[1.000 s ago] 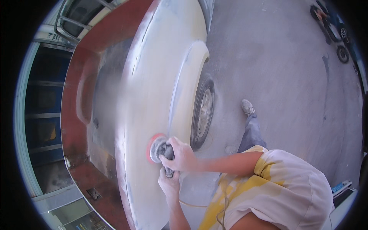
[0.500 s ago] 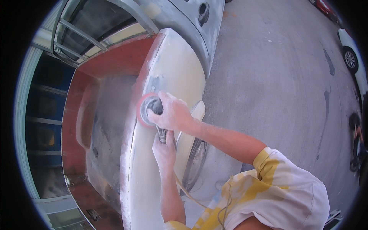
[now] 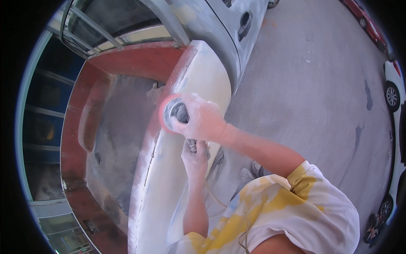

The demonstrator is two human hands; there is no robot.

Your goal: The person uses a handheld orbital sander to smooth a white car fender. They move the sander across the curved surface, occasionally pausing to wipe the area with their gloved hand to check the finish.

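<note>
A round handheld sander [image 3: 179, 112] with a pinkish-red pad rests on the upper edge of a pickup's cream side panel [image 3: 167, 186]. My right hand [image 3: 204, 116], dusted white, is closed over the sander's head. Below it, my left hand [image 3: 195, 160] grips the sander's dark ribbed handle. A thin tan hose or cord [image 3: 215, 197] runs from near my left hand toward my shirt. The panel's top rim shows worn white and reddish paint, and the pad hides the part under it.
Left of the panel lies the dusty truck bed [image 3: 120, 118] with red walls [image 3: 139, 61]. A metal rack [image 3: 98, 26] and the grey cab door [image 3: 237, 46] stand ahead. Concrete ground [image 3: 304, 97] stretches right, toward a white car [image 3: 393, 95] and a red car [image 3: 368, 23]. Shoes [image 3: 250, 171] show below.
The sander and both hands have moved forward along the panel's edge, closer to the cab. My view has shifted, and the shoes now show beside my shirt.
</note>
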